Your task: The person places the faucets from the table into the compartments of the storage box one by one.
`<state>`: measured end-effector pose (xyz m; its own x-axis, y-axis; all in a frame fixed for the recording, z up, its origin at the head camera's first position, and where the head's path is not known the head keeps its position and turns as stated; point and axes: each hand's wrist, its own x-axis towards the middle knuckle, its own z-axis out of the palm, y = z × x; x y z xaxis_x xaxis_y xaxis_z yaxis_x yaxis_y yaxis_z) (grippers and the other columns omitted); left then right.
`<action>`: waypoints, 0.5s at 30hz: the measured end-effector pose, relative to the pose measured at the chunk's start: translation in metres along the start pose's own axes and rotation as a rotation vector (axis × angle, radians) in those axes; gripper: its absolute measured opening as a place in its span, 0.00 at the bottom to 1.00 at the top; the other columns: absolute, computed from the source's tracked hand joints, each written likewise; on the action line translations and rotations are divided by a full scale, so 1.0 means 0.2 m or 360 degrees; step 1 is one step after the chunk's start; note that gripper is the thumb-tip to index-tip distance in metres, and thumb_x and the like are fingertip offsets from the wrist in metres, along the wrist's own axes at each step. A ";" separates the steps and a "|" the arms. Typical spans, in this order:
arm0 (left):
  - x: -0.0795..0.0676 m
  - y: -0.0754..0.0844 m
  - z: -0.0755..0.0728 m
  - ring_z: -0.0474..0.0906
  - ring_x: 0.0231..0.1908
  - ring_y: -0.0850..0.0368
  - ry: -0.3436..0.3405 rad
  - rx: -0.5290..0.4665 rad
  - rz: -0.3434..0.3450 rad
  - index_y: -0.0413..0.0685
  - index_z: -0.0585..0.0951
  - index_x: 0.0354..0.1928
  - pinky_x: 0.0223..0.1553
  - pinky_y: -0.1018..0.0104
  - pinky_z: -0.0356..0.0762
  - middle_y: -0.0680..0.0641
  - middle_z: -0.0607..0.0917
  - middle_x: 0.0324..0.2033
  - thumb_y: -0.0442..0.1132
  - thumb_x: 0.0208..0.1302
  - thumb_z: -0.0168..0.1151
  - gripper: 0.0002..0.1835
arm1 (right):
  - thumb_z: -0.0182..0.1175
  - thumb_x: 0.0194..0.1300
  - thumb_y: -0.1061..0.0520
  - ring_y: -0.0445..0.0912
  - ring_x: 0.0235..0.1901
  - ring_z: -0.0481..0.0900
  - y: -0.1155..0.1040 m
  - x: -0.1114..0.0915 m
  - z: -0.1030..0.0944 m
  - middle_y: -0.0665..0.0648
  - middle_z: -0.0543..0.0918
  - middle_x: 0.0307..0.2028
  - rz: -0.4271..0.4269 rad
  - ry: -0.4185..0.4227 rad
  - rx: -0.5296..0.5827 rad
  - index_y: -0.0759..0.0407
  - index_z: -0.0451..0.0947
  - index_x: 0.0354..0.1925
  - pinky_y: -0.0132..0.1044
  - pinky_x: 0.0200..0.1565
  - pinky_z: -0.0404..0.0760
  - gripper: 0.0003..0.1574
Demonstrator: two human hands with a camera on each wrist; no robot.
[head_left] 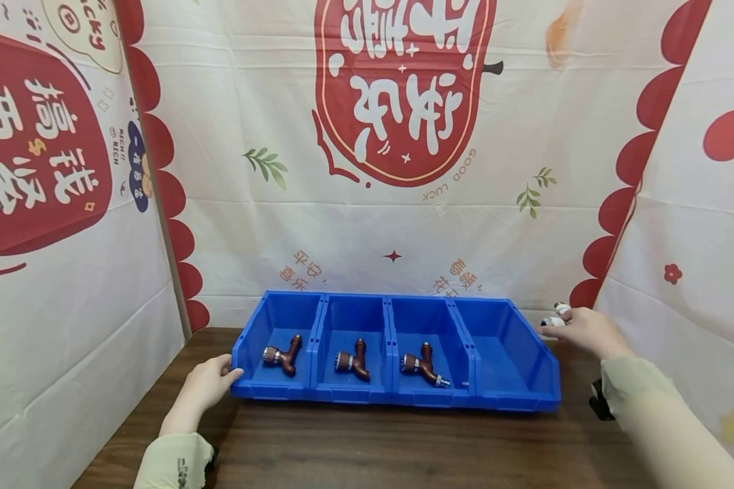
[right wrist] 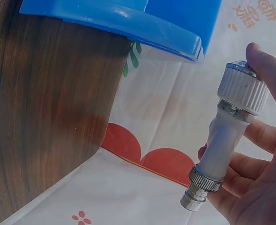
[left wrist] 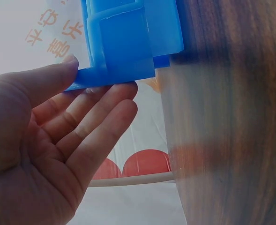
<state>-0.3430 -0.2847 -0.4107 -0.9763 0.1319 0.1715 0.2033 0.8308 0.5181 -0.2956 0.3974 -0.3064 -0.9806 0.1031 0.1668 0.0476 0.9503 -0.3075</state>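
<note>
A blue parts bin with several compartments stands on the table. My left hand is at its left end, thumb and fingers pinching the wall's edge. To the right of the bin, and apart from it, my right hand holds a white faucet with a ribbed knob and a metal hose end. Three brown faucets lie in the bin: one in the leftmost compartment, one in the second, and one with a silver nozzle in the third. The rightmost compartment shows only its bare floor.
The dark wood table extends in front of the bin. Printed cloth walls close in the back, the left and the right.
</note>
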 end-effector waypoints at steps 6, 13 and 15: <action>0.01 0.01 0.00 0.73 0.27 0.54 -0.0005 0.0004 -0.0030 0.33 0.78 0.51 0.30 0.58 0.75 0.48 0.78 0.25 0.41 0.67 0.61 0.19 | 0.65 0.57 0.34 0.48 0.26 0.76 -0.02 -0.01 0.00 0.57 0.81 0.26 0.0008 -0.0002 0.0026 0.70 0.77 0.36 0.42 0.26 0.77 0.38; 0.00 0.00 0.00 0.75 0.29 0.52 -0.0005 0.0002 -0.0014 0.31 0.77 0.53 0.34 0.50 0.79 0.45 0.82 0.29 0.41 0.66 0.62 0.21 | 0.65 0.58 0.35 0.49 0.27 0.76 -0.03 -0.03 -0.01 0.57 0.81 0.27 0.0006 0.0026 0.0028 0.71 0.77 0.38 0.42 0.27 0.76 0.38; 0.01 0.00 0.00 0.75 0.29 0.52 0.0005 0.0004 0.0000 0.32 0.77 0.52 0.35 0.49 0.78 0.45 0.82 0.29 0.41 0.66 0.62 0.20 | 0.65 0.58 0.35 0.49 0.27 0.76 -0.04 -0.04 -0.02 0.57 0.81 0.27 0.0000 0.0031 0.0036 0.72 0.77 0.38 0.41 0.27 0.76 0.38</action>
<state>-0.3452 -0.2842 -0.4113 -0.9760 0.1303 0.1743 0.2032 0.8322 0.5160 -0.2880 0.3906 -0.3009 -0.9767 0.1090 0.1849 0.0431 0.9435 -0.3284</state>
